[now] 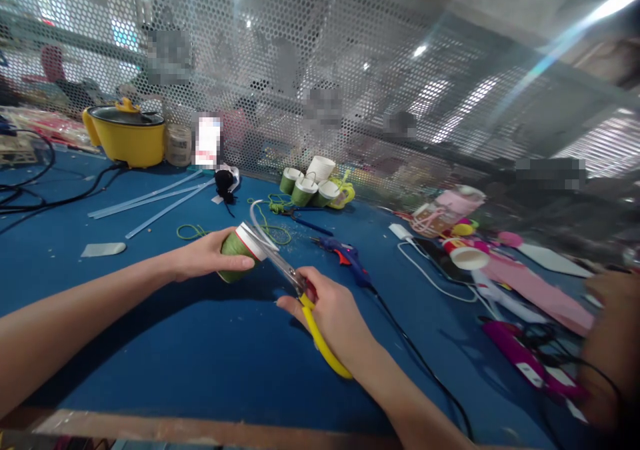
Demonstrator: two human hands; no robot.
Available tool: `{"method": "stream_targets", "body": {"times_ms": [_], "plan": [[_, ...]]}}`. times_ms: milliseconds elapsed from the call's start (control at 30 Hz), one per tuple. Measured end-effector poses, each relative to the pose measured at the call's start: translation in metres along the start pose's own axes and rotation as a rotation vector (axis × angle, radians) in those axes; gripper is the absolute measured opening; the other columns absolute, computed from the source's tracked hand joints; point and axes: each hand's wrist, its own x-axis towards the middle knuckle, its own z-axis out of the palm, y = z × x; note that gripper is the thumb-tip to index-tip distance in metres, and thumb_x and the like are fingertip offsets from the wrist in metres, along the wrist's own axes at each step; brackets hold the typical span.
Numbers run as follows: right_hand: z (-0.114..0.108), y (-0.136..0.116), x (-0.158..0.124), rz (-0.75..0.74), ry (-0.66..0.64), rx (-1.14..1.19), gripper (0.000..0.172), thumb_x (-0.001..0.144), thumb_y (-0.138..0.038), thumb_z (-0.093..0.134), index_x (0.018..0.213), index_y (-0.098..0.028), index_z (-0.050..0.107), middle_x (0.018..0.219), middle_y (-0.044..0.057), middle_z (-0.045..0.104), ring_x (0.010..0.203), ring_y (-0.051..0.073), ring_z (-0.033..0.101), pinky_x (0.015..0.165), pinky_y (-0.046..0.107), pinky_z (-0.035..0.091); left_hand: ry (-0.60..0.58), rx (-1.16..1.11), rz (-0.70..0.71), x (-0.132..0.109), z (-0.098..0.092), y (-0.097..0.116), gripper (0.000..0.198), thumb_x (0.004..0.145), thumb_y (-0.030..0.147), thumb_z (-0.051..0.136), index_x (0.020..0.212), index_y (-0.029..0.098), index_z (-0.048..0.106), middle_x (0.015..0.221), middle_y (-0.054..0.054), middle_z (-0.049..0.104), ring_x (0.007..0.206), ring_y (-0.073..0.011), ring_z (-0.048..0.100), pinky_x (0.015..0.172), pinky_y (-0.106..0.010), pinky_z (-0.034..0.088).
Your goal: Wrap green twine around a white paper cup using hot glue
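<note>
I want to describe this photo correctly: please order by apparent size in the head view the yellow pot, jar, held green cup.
1. Yellow pot
2. Green cup, partly covered
3. Jar
Cup is nearer; true sizes unsure.

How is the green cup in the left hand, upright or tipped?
Tipped: the cup leans, its white rim slanting toward the right hand while the left hand holds its side.

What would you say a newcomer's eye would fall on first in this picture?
Probably the yellow-handled scissors in the right hand, at the rim of the green-wrapped cup that the left hand holds, near mid-picture. Next, perhaps, the yellow pot at the back left of the blue table.
</note>
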Motion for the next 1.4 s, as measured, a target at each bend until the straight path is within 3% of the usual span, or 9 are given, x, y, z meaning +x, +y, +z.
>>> {"method": "stream_targets", "body": {"times_ms": [133,300,533,1100,1400], "plan": [[-0.002,-0.001,0.000,-0.010,0.006,0.006,0.032,0.069,-0.047,0.066,0.079,-0.019,0.055,0.057,-0.003,0.054,0.047,0.011,0.047,0.046,0.022,0.036,-0.008,-0.108,-0.022,0.001,-0.006,-0.001,0.055,0.067,0.045,0.070,0.108,0.013,0.052,0.094,-0.009,0.061,0.076,-0.0178,0.058,0.065,-0.027,0.045],[-0.001,0.001,0.001,-0.015,0.007,0.009,0.034,0.069,-0.050,0.066,0.080,-0.020,0.055,0.058,-0.002,0.055,0.048,0.012,0.049,0.046,0.022,0.037,-0.095,-0.263,-0.128,0.001,-0.004,-0.006,0.052,0.065,0.047,0.071,0.102,0.013,0.054,0.081,-0.006,0.061,0.066,-0.0160,0.058,0.060,-0.029,0.048],[0.002,0.004,0.002,0.001,-0.057,0.047,0.044,0.064,-0.046,0.071,0.092,-0.018,0.053,0.072,0.002,0.059,0.058,0.014,0.052,0.051,0.024,0.039,-0.109,-0.189,-0.124,0.000,0.007,-0.008,0.047,0.066,0.045,0.071,0.099,0.015,0.055,0.077,-0.002,0.057,0.064,-0.0143,0.056,0.056,-0.025,0.047],[-0.002,0.001,0.000,0.020,-0.082,0.023,0.035,0.067,-0.046,0.068,0.085,-0.018,0.056,0.062,-0.001,0.056,0.052,0.012,0.049,0.048,0.022,0.034,-0.002,0.083,-0.008,0.002,0.002,-0.008,0.051,0.069,0.043,0.067,0.107,0.013,0.053,0.090,-0.004,0.060,0.079,-0.0170,0.056,0.069,-0.027,0.045],[-0.005,-0.002,0.002,0.109,-0.142,0.103,0.033,0.070,-0.048,0.063,0.086,-0.018,0.058,0.056,-0.002,0.057,0.049,0.013,0.049,0.050,0.023,0.038,-0.019,0.160,0.046,0.002,0.000,-0.004,0.059,0.067,0.039,0.069,0.115,0.013,0.048,0.098,-0.007,0.059,0.087,-0.0216,0.055,0.077,-0.032,0.044]]}}
